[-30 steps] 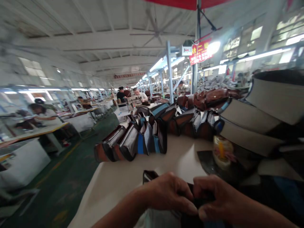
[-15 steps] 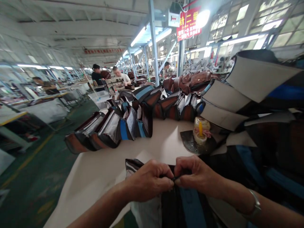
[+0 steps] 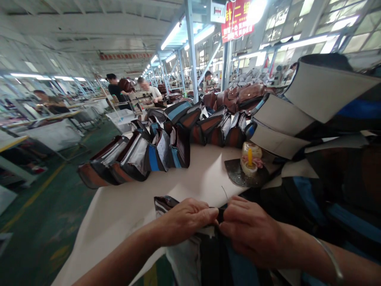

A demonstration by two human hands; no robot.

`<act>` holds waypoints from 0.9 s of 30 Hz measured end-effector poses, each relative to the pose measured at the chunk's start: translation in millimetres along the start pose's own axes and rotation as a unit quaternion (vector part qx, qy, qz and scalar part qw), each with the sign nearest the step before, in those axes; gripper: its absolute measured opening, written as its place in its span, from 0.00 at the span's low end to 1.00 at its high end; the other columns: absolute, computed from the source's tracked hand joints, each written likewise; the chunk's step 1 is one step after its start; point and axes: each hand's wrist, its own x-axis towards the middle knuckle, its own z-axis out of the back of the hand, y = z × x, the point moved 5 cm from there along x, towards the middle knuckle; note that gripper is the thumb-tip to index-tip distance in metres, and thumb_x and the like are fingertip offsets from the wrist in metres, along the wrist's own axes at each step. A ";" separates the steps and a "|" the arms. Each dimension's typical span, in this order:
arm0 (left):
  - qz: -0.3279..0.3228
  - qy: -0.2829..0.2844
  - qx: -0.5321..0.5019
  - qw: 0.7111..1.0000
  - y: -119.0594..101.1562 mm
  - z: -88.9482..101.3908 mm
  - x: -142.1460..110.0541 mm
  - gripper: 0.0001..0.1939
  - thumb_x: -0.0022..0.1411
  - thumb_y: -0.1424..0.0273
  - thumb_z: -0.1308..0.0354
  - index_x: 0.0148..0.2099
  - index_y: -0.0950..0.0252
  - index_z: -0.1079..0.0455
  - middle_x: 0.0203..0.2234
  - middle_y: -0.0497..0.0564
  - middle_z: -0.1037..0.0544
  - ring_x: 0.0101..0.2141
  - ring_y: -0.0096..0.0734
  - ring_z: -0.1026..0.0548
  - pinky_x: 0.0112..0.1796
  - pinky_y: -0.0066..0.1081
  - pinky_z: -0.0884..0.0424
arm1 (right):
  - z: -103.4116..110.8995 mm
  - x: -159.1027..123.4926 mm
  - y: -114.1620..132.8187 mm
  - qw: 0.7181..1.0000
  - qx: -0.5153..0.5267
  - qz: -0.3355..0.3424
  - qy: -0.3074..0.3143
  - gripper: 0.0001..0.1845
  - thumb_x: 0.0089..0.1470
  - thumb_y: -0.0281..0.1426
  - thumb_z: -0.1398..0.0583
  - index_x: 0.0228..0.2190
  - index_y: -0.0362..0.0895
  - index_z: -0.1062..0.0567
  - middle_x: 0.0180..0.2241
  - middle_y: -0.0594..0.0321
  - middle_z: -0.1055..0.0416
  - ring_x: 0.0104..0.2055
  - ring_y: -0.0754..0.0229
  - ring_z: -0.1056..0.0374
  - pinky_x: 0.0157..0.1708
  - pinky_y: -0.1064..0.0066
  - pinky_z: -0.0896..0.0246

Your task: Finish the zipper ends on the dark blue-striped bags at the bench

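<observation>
Both hands pinched the top edge of a dark bag panel with a blue stripe [image 3: 208,254] at the near edge of the pale worktable [image 3: 125,206]; the left hand [image 3: 187,220] and right hand [image 3: 253,230] met fingertip to fingertip, clamped on the seam. Judging by the grip, an edge was being worked. A lit candle [image 3: 250,159] on a dark plate stood just beyond; rows of stacked bags [image 3: 143,155] crowded the far table.
</observation>
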 end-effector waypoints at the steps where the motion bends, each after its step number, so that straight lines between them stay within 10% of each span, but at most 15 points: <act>1: 0.013 0.016 -0.009 1.000 3.7 -2.9 1.9 0.23 0.68 0.55 0.50 0.32 0.68 0.27 0.24 0.45 0.36 0.28 0.25 0.38 0.31 0.27 0.41 | -0.8 -0.5 1.8 0.999 -0.026 0.003 0.024 0.14 0.59 0.19 0.51 0.29 0.38 0.29 0.27 0.59 0.38 0.28 0.59 0.48 0.31 0.63 0.53; 6: 0.014 0.032 -0.027 0.999 7.0 -13.1 1.6 0.18 0.63 0.56 0.42 0.34 0.68 0.26 0.23 0.43 0.36 0.26 0.24 0.40 0.29 0.27 0.43 | 7.5 -6.9 8.0 0.998 0.048 -0.021 0.027 0.12 0.58 0.22 0.50 0.32 0.38 0.27 0.28 0.59 0.37 0.29 0.59 0.45 0.31 0.63 0.50; 13: -0.014 -0.018 0.060 0.998 -22.1 -13.3 -18.2 0.07 0.62 0.69 0.43 0.32 0.66 0.30 0.30 0.44 0.32 0.31 0.23 0.34 0.32 0.24 0.39 | 22.1 -8.5 -23.7 0.901 0.316 -0.298 -0.005 0.14 0.70 0.35 0.48 0.37 0.42 0.26 0.30 0.63 0.31 0.33 0.62 0.35 0.34 0.72 0.41; 20: -0.058 -0.054 0.123 0.989 -37.5 -18.3 -24.5 0.06 0.62 0.75 0.43 0.31 0.65 0.34 0.30 0.43 0.33 0.30 0.21 0.35 0.33 0.23 0.39 | 28.1 17.3 -9.5 0.930 0.250 -0.203 0.174 0.06 0.55 0.21 0.39 0.29 0.42 0.27 0.31 0.65 0.32 0.30 0.65 0.36 0.31 0.74 0.44; 27: -0.125 -0.077 0.100 0.984 -58.3 2.3 -42.2 0.08 0.66 0.69 0.44 0.34 0.65 0.29 0.34 0.48 0.30 0.36 0.27 0.31 0.39 0.27 0.37 | 40.1 40.0 18.6 0.986 0.122 -0.111 0.025 0.04 0.55 0.23 0.43 0.29 0.43 0.33 0.28 0.64 0.37 0.29 0.61 0.44 0.30 0.68 0.49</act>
